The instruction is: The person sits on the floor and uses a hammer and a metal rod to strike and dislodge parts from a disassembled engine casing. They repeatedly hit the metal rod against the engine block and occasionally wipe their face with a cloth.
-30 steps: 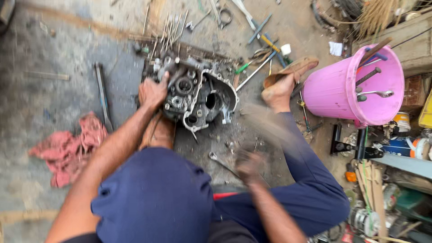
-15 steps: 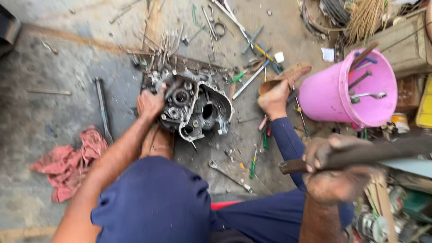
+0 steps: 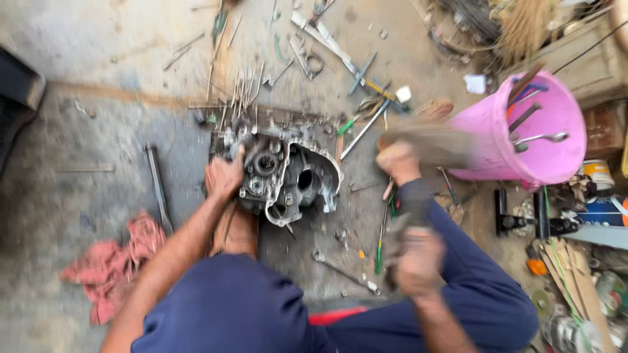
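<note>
A person crouches over an engine case [image 3: 288, 176] lying on a concrete floor [image 3: 98, 85].

The case sits ahead of the knees, its long axis running left to right. The left hand [image 3: 224, 176] rests on its left edge, fingers curled over the rim. The blurred right hand [image 3: 418, 261] is nearer the body, right of the case; its grip cannot be told. A pink bucket [image 3: 487, 140] stands far right.

grey metal engine case [image 3: 288, 173] with dark cavities, mid floor. pink bucket [image 3: 517, 140] at right edge of floor [image 3: 98, 72], which is grey-tan concrete with a rusty orange streak. faded red rag [image 3: 121, 261] at left edge. navy blue trousers [image 3: 242, 307]. green-handled screwdriver [image 3: 379, 248] beside knee.
</note>
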